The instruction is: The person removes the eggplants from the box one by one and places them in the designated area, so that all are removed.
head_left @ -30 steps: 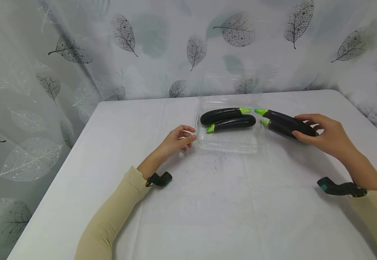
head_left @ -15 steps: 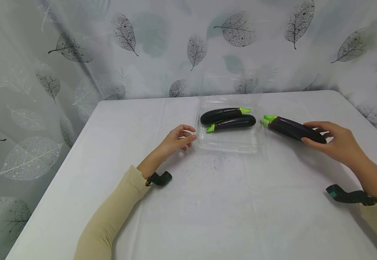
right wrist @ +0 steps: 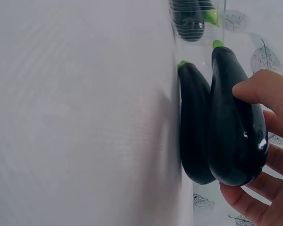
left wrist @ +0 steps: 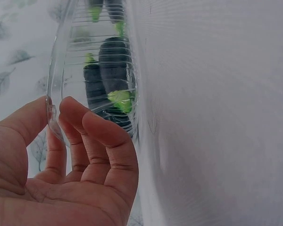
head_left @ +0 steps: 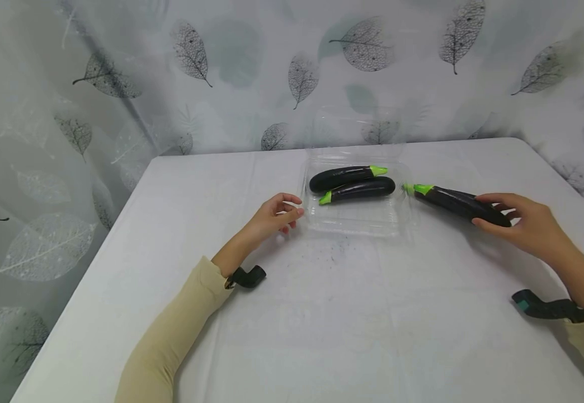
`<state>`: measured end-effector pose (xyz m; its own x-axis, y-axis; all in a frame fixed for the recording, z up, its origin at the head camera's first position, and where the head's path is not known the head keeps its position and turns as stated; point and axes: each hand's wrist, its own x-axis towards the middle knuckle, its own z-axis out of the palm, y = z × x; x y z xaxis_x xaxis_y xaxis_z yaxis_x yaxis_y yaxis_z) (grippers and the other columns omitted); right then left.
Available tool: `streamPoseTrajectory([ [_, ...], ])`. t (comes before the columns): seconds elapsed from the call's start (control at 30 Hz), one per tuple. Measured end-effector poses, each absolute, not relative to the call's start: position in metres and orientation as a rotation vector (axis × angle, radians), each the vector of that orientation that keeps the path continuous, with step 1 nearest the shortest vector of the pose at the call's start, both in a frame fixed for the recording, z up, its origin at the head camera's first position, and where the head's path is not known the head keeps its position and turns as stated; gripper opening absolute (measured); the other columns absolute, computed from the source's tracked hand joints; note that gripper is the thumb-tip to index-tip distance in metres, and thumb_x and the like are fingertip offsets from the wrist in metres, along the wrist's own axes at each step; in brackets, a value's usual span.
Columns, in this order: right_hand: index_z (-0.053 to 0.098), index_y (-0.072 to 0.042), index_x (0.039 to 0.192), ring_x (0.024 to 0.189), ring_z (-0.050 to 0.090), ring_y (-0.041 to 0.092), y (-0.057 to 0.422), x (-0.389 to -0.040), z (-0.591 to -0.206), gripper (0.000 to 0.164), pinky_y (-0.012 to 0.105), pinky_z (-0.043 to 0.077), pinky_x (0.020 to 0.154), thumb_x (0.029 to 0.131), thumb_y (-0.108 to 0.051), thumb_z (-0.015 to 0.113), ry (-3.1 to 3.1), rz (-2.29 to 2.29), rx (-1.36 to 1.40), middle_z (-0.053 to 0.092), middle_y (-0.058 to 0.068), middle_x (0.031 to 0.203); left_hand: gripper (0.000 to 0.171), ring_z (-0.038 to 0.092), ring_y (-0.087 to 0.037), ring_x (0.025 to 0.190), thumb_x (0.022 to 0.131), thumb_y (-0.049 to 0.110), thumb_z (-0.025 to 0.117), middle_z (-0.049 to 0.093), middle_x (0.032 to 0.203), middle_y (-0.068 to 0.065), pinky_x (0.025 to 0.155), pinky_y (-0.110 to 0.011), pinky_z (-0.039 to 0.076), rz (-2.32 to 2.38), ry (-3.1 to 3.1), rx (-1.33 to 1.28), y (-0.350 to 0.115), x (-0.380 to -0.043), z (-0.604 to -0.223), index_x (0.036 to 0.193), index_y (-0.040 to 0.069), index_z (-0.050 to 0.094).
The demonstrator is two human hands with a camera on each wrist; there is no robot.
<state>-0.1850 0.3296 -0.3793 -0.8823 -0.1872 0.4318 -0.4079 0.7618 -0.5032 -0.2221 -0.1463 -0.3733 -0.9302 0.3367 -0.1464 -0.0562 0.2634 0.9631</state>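
In the head view my left hand (head_left: pixel 274 216) is at the left side of a clear plastic container (head_left: pixel 352 224). The left wrist view shows thumb and fingertips on either side of its rim (left wrist: pixel 52 80), pinching it. Two dark eggplants with green stems, a rear eggplant (head_left: pixel 339 178) and a front eggplant (head_left: pixel 365 189), lie side by side inside. Right of the container, my right hand (head_left: pixel 528 221) grips another eggplant (head_left: pixel 458 203) around its thick end, stem pointing left. Right beside it, closer to the table, lies one more eggplant (right wrist: pixel 193 127), mostly hidden in the head view.
The container's clear lid (head_left: pixel 357 126) stands raised at the back, against a leaf-printed curtain (head_left: pixel 241 73). A white cloth covers the table (head_left: pixel 322 324). Each wrist carries a dark camera mount, the left mount (head_left: pixel 248 277) and the right mount (head_left: pixel 549 307).
My right hand has moved right and towards me with the eggplant, which now covers most of the one beneath it in the head view. The left hand has stayed in place.
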Motion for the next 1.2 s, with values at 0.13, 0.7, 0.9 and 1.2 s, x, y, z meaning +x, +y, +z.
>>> streamPoseTrajectory([
  [0.13,0.065,-0.001,0.116,0.087,0.041,-0.019,0.3272,-0.1841,-0.3770,0.044,0.001,0.034,0.071,0.076,-0.004,0.081,-2.636,0.860,0.446,0.046,-0.038,0.104,0.039,0.056,-0.017,0.077,0.096,0.022,0.064,0.058,0.102,-0.011,0.066,-0.027,0.047,1.718,2.216,0.239,-0.1464,-0.2212,-0.3736,0.129,0.005,0.051],
  [0.7,0.065,-0.003,0.115,0.085,0.037,-0.021,0.3231,-0.1829,-0.3796,0.044,0.004,0.037,0.067,0.075,-0.010,0.083,-2.750,0.762,0.551,0.063,0.024,0.108,0.041,0.055,-0.020,0.078,0.097,0.022,0.063,0.058,0.101,-0.009,0.065,-0.026,0.047,1.720,2.208,0.248,-0.1458,-0.2209,-0.3734,0.131,0.003,0.049],
  [0.9,0.066,-0.004,0.114,0.086,0.036,-0.020,0.3235,-0.1846,-0.3815,0.044,0.005,0.038,0.065,0.073,-0.010,0.084,-2.743,0.704,0.605,0.065,0.024,0.107,0.041,0.055,-0.022,0.079,0.097,0.021,0.063,0.058,0.102,-0.012,0.066,-0.027,0.047,1.720,2.213,0.268,-0.1460,-0.2208,-0.3722,0.130,0.002,0.049],
  [1.2,0.066,-0.005,0.115,0.088,0.035,-0.021,0.3227,-0.1848,-0.3805,0.045,0.005,0.038,0.065,0.074,-0.012,0.084,-2.764,0.713,0.595,0.063,0.026,0.112,0.041,0.055,-0.021,0.079,0.097,0.023,0.064,0.058,0.103,-0.013,0.066,-0.028,0.047,1.717,2.216,0.264,-0.1468,-0.2210,-0.3727,0.130,0.004,0.050],
])
